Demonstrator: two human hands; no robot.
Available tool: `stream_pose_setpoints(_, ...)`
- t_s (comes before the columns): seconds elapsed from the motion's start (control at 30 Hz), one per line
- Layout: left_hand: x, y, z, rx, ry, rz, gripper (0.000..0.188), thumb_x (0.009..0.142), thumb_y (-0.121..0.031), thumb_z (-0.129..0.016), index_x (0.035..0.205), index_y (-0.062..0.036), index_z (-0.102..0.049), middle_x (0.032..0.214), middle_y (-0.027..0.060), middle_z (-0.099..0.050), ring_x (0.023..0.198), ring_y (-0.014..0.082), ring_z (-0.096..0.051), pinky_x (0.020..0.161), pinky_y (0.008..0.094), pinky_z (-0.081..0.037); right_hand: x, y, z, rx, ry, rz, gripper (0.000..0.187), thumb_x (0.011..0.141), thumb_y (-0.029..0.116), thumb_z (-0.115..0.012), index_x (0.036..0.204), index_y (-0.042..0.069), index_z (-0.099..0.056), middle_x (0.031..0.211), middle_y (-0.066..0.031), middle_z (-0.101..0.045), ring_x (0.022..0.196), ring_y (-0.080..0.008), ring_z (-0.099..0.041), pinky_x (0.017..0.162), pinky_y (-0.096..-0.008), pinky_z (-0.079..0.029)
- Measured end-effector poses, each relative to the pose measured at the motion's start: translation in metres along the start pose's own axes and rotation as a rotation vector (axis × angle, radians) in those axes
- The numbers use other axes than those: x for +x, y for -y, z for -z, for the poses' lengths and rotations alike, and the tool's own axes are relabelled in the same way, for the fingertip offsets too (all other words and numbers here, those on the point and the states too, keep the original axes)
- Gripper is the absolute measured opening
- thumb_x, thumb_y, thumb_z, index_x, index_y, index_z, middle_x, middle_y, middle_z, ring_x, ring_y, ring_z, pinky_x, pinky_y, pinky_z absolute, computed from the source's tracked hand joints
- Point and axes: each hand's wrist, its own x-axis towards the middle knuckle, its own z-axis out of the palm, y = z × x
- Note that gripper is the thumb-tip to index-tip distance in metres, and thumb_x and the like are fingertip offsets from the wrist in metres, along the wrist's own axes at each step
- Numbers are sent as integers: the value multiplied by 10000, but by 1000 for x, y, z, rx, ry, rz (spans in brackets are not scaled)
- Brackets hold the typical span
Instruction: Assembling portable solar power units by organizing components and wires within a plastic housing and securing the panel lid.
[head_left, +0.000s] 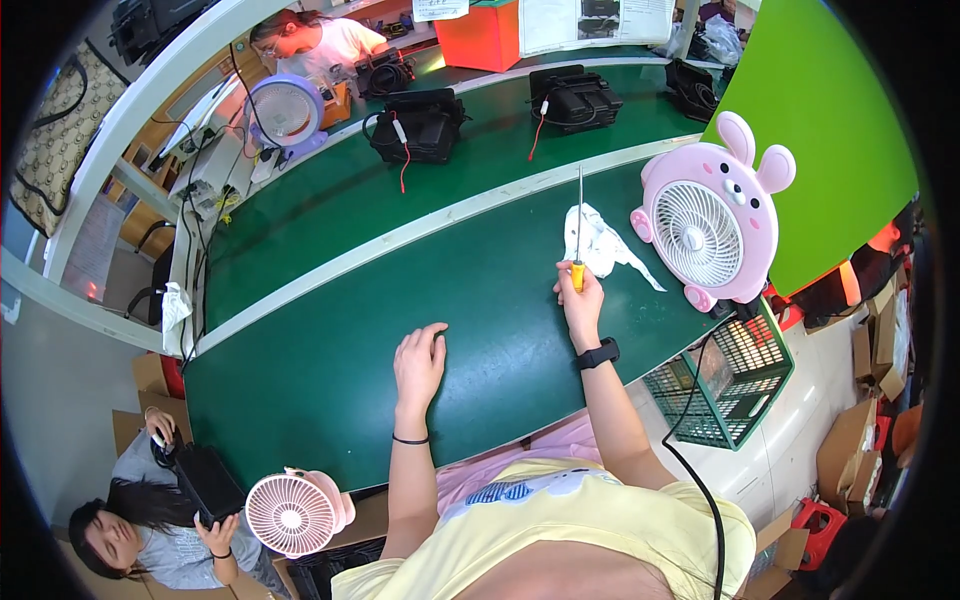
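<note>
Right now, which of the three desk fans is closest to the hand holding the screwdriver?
The pink fan with rabbit ears, standing just right of the right hand. The lavender fan and the plain pink fan are much farther.

A single wide fisheye view looked down from the person's head, upright and unmirrored, its corners lost to a dark round rim. It faced forward and downward over the green desk (330, 370), whose straight edges bowed toward the rim. The near edge of the desk lay close below, with the person's own chest and forearms entering from the lower edge and both hands, left (419, 362) and right (581, 303), near the picture's middle. The desk's far edge and a second green desk (470, 160) beyond it appeared small near the top. No second view was there to share any part.
</note>
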Motion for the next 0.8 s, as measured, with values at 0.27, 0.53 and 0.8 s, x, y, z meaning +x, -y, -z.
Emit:
stream_pose_setpoints(0.27, 0, -1, 0, -2, -18, 1, 167, 920, -129, -626, 1077, -138, -683, 765, 76, -574, 763, 272, -579, 761, 408, -478, 1, -3, 0, 44, -4, 1, 124, 962, 114, -618, 1030, 50, -700, 681, 7, -617, 551, -40, -527, 507, -202, -430)
stream_pose_setpoints(0.53, 0, 1, 0, -14, -28, -4, 173, 917, -133, -630, 1080, -146, -686, 746, 66, -568, 730, 260, -575, 748, 405, -476, -1, -1, -5, -46, 26, 27, 115, 953, 112, -618, 1008, 62, -705, 668, 6, -625, 553, -45, -551, 513, -211, -440)
stream_pose_setpoints(0.8, 21, -2, 6, -316, 65, 212, 189, 919, -117, -659, 1103, -130, -696, 815, 49, -618, 736, 168, -613, 688, 320, -514, -16, 8, -19, -205, 154, 149, 103, 933, 91, -616, 984, 58, -700, 663, -17, -644, 612, -91, -648, 583, -243, -499)
